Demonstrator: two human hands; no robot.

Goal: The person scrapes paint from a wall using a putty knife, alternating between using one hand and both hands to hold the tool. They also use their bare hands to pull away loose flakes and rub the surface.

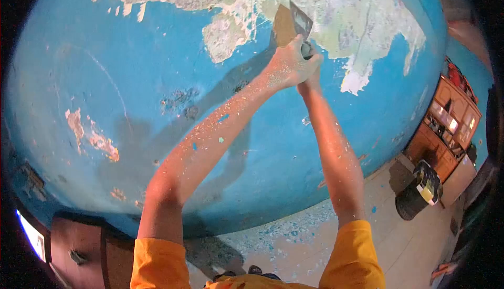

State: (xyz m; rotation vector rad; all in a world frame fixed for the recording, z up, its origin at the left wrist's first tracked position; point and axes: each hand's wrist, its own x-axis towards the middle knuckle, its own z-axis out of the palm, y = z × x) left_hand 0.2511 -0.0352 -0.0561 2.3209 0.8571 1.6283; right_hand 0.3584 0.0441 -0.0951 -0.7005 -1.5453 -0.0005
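Observation:
My left hand [289, 64] and my right hand [311, 69] are closed together around a paint scraper, whose handle is mostly hidden by the fingers. Its flat blade [301, 19] points up the wall, grey with pale smears, and a tan flat face shows beside it on the left. The blade overlaps the edge between blue paint and bare plaster [336, 32]. Paint flakes cling to both forearms, most thickly on the left one.
The blue wall [173, 74] has a stripped patch at lower left. Paint chips litter the floor [294, 239] at its foot. At right stand a dark bucket [412, 202] and a wooden cabinet [451, 113]. A brown piece of furniture [79, 247] is at lower left.

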